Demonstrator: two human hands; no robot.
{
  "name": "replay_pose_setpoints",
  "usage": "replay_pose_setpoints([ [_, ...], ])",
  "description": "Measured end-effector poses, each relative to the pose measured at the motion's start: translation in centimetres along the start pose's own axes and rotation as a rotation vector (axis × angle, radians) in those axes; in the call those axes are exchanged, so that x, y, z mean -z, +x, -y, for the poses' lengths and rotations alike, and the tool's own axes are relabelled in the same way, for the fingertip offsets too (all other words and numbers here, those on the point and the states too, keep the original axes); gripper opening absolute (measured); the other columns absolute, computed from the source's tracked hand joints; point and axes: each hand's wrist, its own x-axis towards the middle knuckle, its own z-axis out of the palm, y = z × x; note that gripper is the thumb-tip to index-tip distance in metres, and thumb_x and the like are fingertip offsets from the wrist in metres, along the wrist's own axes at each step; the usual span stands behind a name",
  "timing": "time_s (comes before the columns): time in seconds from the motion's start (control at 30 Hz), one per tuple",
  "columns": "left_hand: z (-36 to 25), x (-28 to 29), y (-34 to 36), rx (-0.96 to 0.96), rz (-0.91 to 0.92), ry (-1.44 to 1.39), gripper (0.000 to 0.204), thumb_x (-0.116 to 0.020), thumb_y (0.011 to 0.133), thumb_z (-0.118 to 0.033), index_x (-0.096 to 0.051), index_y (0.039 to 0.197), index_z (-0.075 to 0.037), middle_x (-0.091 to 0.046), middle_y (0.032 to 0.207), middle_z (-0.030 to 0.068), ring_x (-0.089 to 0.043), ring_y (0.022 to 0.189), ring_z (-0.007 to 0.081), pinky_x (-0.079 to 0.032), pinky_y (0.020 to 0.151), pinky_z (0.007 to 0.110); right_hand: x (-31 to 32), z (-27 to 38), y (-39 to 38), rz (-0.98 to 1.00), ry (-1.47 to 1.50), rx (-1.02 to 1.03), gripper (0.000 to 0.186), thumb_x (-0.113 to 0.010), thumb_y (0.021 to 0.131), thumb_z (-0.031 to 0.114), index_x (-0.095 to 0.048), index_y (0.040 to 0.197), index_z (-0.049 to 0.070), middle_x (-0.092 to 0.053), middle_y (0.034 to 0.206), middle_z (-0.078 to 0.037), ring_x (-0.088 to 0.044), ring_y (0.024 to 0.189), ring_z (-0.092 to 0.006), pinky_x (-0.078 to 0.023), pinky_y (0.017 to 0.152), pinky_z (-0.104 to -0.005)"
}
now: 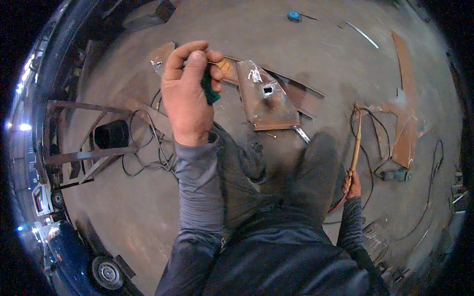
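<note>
My left hand [190, 93] is raised in front of me, its fingers curled round a small dark green object [211, 89] whose kind I cannot make out. Down at my right side, my right hand [352, 185] grips a brass cutting torch [356, 145], its long thin neck pointing away from me. A red hose [337, 204] runs back from the torch handle. Beyond my knees lies a rusty steel plate piece [269, 101] with chalk marks and a small dark square hole. Longer rusty steel strips [301, 96] lie beneath and behind it.
A green angle grinder [397, 175] lies at right beside a long rusty plate [405, 140]. Black cables [143, 170] loop over the floor. Left stands a steel frame [89, 155] near a dark bucket [111, 134]. A blue tape measure [294, 17] lies far off; a vehicle [74, 256] stands lower left.
</note>
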Motion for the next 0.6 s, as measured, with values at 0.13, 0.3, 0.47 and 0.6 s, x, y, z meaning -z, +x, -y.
replay_pose_setpoints([
  [0.13, -1.2, 2.3, 1.0, -0.076, -0.114, -0.017, 0.024, -0.056, 0.104, -0.014, -0.060, 0.124, -0.001, -0.069, 0.098, 0.0096, -0.059, 0.073, 0.0132, -0.047, 0.057, 0.023, 2.3, -1.7, 0.7, -0.028, -0.023, -0.059, 0.034, -0.058, 0.102, 0.047, -0.062, 0.113, 0.016, -0.053, 0.066, 0.001, -0.047, 0.042, -0.0122, -0.041, 0.037, -0.0293],
  [0.3, -0.5, 5.4, 1.8, -0.088, -0.214, -0.086, 0.026, -0.057, 0.104, -0.014, -0.058, 0.126, -0.001, -0.066, 0.098, 0.0098, -0.059, 0.077, 0.0147, -0.048, 0.058, 0.025, 0.6, -2.9, 0.5, -0.173, -0.046, -0.077, 0.034, -0.063, 0.098, 0.049, -0.061, 0.108, 0.017, -0.058, 0.073, 0.000, -0.054, 0.053, -0.0144, -0.047, 0.045, -0.0300],
  [0.47, -1.4, 6.1, 1.1, -0.125, -0.262, -0.061, 0.026, -0.057, 0.104, -0.014, -0.058, 0.126, -0.001, -0.066, 0.098, 0.0100, -0.059, 0.077, 0.0153, -0.048, 0.059, 0.025, 0.0, -4.3, 0.2, -0.238, -0.105, 0.028, 0.033, -0.068, 0.096, 0.042, -0.063, 0.111, 0.013, -0.063, 0.085, -0.002, -0.062, 0.069, -0.0176, -0.051, 0.060, -0.0322],
  [0.6, -2.2, 7.6, 0.7, -0.165, -0.342, -0.042, 0.019, -0.056, 0.103, -0.012, -0.061, 0.118, -0.001, -0.067, 0.094, 0.0103, -0.060, 0.073, 0.0147, -0.049, 0.057, 0.026, 1.0, -5.9, 1.6, -0.477, -0.280, 0.132, 0.038, -0.071, 0.095, 0.032, -0.065, 0.120, 0.005, -0.068, 0.099, -0.006, -0.064, 0.076, -0.0202, -0.052, 0.066, -0.0326],
])
